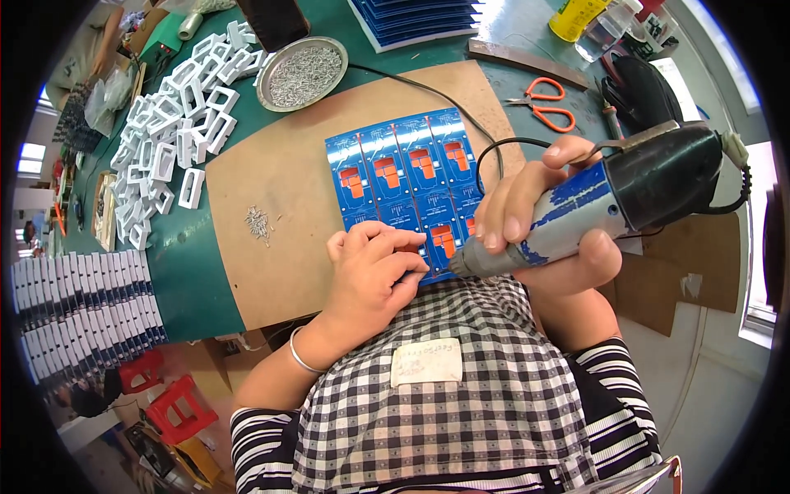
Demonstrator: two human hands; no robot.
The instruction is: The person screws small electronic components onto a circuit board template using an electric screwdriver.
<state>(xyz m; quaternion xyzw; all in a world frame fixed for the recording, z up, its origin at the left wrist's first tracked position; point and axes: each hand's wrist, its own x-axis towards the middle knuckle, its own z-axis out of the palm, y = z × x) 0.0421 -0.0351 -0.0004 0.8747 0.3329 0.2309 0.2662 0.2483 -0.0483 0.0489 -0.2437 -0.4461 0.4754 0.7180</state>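
A blue circuit-board panel [370, 146] with several orange pieces set in it lies on a brown board [271, 177] in front of me. My right hand [512, 206] is wrapped round an electric screwdriver [576, 210], silver and blue with a black rear end. Its tip points left and down at the panel's near edge, beside an orange piece [443, 240]; contact cannot be made out. My left hand [374, 267] rests on the panel's near left part, fingers bent and pressed together near that tip. Whatever they pinch is hidden.
Small screws [259, 224] lie left of the panel; a metal dish [263, 82] holds more. White plastic frames [177, 123] are heaped at left, above rows of finished-looking units [90, 284]. Orange-handled scissors [550, 109], a metal bar [527, 62] and stacked blue panels [415, 23] lie beyond.
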